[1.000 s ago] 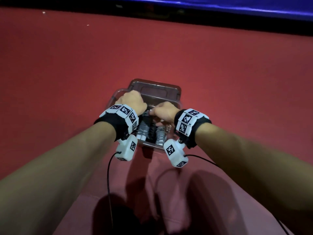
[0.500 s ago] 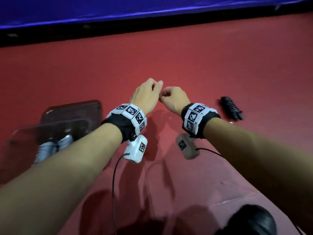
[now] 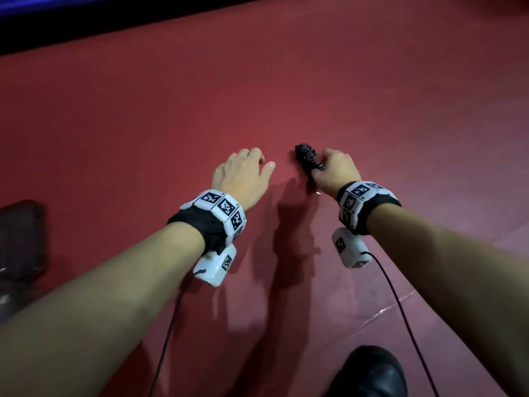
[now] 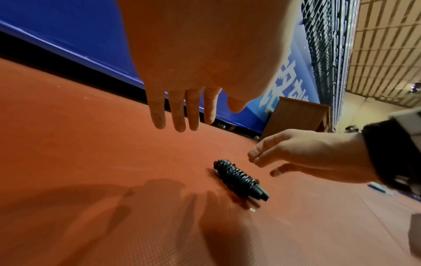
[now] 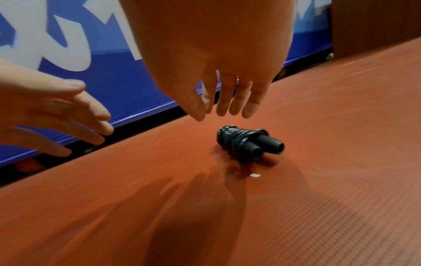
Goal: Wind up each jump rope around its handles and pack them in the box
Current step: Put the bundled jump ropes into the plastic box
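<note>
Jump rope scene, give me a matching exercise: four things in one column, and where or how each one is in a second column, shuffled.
Things:
1. jump rope
2. box
3. right hand
4. shoe

Place or state:
A. at the left edge of the head view
B. wound up, lying on the red floor
C. at the bottom edge of the head view
D. open, just above the rope, not gripping it

Pairs: 1-B, 2-A, 3-D, 4-C
</note>
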